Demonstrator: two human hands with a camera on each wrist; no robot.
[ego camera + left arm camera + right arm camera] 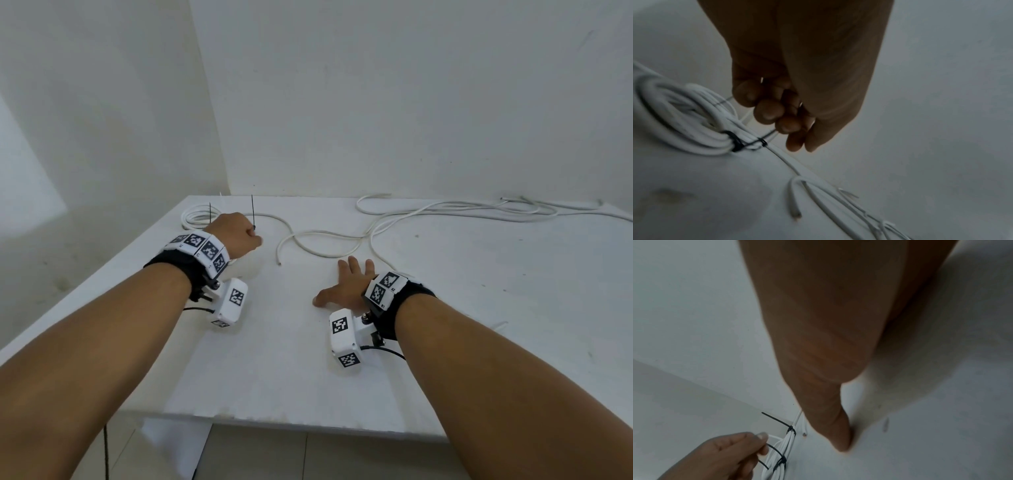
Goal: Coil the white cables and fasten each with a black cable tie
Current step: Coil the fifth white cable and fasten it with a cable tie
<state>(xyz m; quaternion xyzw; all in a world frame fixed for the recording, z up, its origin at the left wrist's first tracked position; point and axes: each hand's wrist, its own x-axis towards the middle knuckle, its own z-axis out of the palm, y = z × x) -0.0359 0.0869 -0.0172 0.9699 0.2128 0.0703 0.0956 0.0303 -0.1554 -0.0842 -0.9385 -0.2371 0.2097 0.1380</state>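
A coiled white cable (197, 217) lies at the table's far left corner, bound by two black cable ties (252, 210) whose tails stick up. My left hand (248, 238) is curled beside the coil. In the left wrist view its fingers (768, 110) pinch the thin tail of a black cable tie (736, 143) wrapped round the coil (694, 129). The right wrist view shows the same hand (729, 454) holding that tie (777, 451), with a second tie (790, 430) farther along the bundle. My right hand (346, 282) lies flat on the table, fingers spread and holding nothing.
A loose white cable (325, 241) snakes across the middle of the white table (274, 359), one cut end (279, 263) near my left hand. More loose cables (479, 207) lie along the back right by the wall. The table's front edge is close below my forearms.
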